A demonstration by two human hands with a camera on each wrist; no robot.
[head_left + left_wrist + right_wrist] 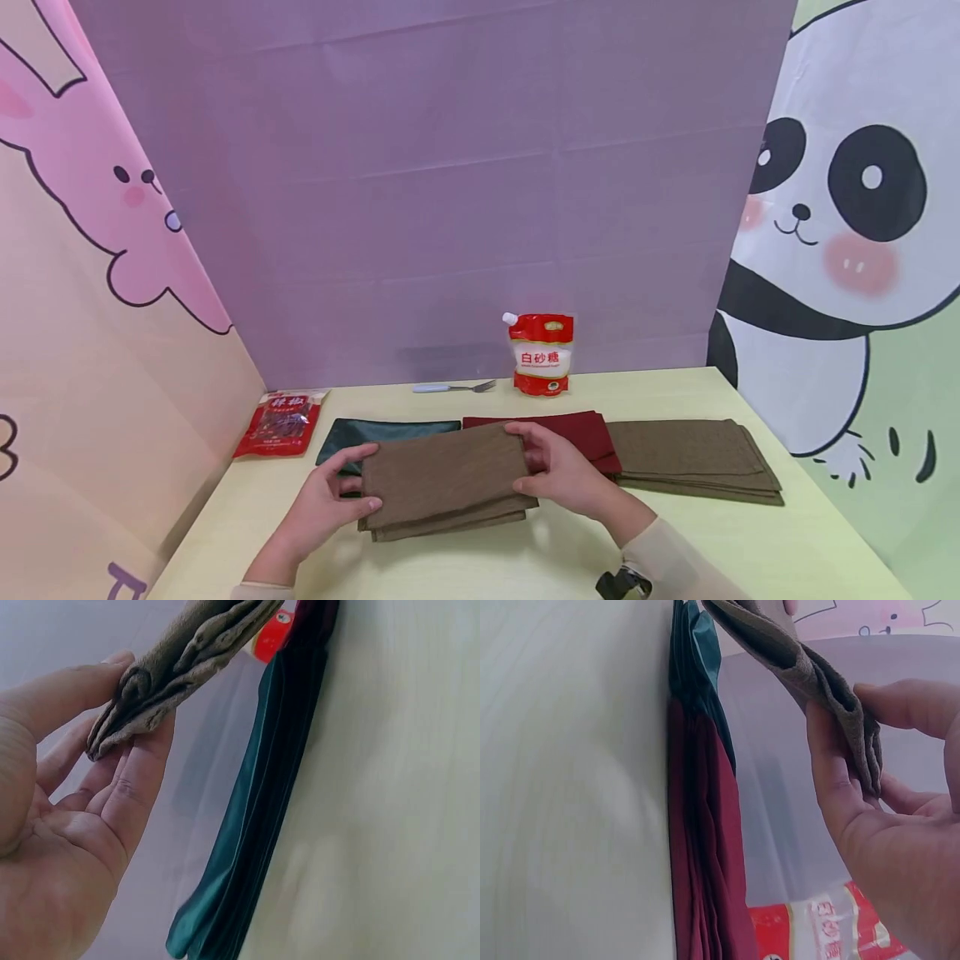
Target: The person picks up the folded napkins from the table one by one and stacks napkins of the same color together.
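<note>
A folded brown cloth [450,471] is held up above the table between both hands, its layers showing along the lower edge. My left hand [322,508] pinches its left end, thumb on the near face and fingers behind. At the right end my right hand [566,475] grips it the same way. In the left wrist view the thumb and fingers [142,765] close on the cloth's edge. Behind it lie a folded dark green cloth [390,429] and a folded dark red cloth [577,433], each partly hidden by the brown one.
More folded brown cloth [686,454] lies at the right. A red and white spouted sugar pouch [542,354] stands at the back beside a fork [453,387]. A red packet of dried chillies [281,425] lies at the left edge. Purple fabric [450,208] hangs behind the table.
</note>
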